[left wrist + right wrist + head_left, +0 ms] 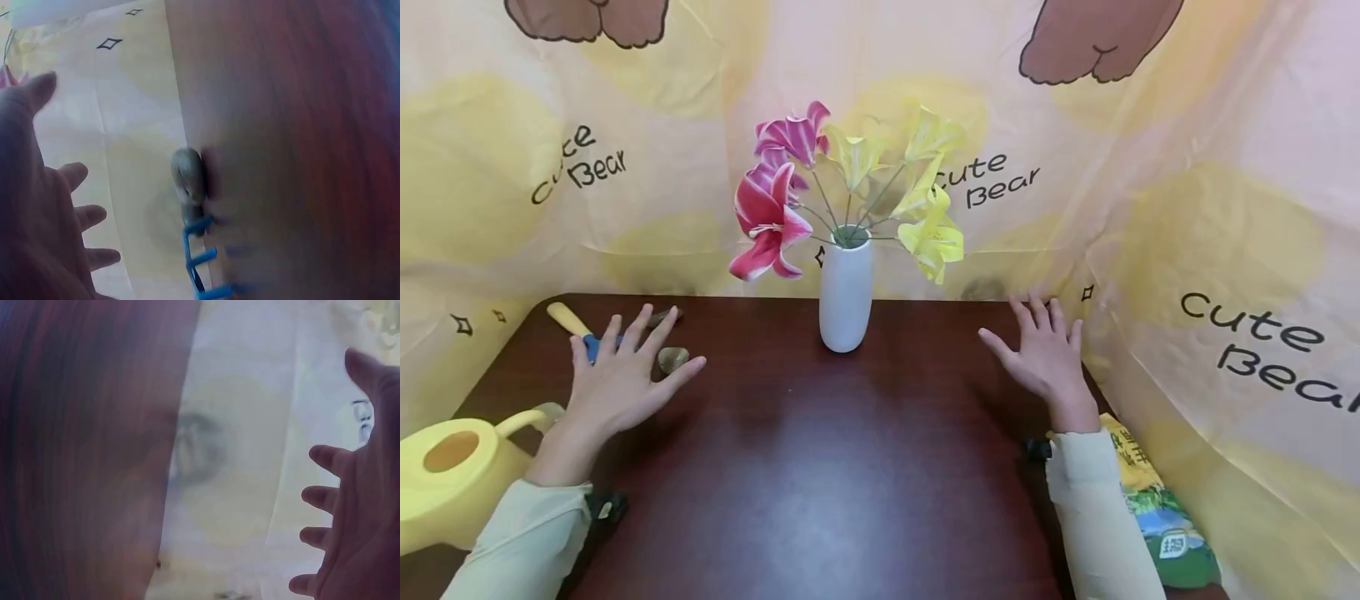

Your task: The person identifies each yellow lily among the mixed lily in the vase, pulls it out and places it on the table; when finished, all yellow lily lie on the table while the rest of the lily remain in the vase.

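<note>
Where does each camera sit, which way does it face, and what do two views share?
Head: worn on the head, facing forward and down over the dark tabletop to the white vase; left grip, right grip and both sleeves show.
Left wrist: worn on that wrist, facing the tabletop and blue hand rake; the left grip shows at left.
Right wrist: worn on that wrist, facing the tabletop and printed cloth; the right grip shows at right.
Head and left wrist share the blue hand rake.
</note>
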The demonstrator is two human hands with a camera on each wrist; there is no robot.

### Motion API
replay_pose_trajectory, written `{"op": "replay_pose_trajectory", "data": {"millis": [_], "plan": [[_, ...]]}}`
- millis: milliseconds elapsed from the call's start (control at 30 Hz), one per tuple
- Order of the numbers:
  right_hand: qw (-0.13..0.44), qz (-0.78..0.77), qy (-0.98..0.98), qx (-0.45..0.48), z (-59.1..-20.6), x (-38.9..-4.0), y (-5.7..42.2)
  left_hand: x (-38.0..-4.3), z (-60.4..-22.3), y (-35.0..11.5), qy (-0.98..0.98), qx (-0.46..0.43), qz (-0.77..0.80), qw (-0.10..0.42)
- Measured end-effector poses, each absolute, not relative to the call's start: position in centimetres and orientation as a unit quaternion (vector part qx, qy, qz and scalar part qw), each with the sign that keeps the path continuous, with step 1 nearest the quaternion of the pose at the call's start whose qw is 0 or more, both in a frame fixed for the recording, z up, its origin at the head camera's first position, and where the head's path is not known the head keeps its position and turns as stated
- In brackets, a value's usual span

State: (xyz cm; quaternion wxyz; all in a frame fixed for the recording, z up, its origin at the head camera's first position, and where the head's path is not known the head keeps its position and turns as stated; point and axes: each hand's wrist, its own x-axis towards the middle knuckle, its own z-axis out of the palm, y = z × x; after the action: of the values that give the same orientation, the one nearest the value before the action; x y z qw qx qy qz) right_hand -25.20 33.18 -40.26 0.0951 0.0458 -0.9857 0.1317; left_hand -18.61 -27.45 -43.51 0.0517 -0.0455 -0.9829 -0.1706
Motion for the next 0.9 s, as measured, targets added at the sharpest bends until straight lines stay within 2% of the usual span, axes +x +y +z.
{"op": "replay_pose_trajectory", "data": {"millis": [133, 300, 467, 600, 767, 900], "plan": [[0.136, 0.222, -0.96, 0.107, -39.7, -24.8, 30.8, -19.5, -43.2, -25.4, -0.971, -0.092, -0.206, 0.073], [0.164, 0.425, -0.876, 0.157, -39.1, -25.0, 24.5, -22.5, -43.1, -20.8, -0.935, -0.146, -0.313, 0.08], [0.181, 0.629, -0.743, 0.135, -39.0, -26.7, 17.3, -26.5, -44.1, -15.5, -0.865, -0.16, -0.466, 0.098], [0.211, 0.761, -0.605, 0.102, -38.9, -28.6, 12.7, -28.5, -44.9, -12.0, -0.803, -0.154, -0.569, 0.089], [0.258, 0.82, -0.505, 0.074, -38.1, -30.5, 9.2, -29.9, -45.7, -9.0, -0.754, -0.125, -0.642, 0.055], [0.282, 0.826, -0.485, 0.061, -37.5, -31.1, 7.9, -30.3, -46.1, -7.7, -0.732, -0.126, -0.668, 0.05]]}}
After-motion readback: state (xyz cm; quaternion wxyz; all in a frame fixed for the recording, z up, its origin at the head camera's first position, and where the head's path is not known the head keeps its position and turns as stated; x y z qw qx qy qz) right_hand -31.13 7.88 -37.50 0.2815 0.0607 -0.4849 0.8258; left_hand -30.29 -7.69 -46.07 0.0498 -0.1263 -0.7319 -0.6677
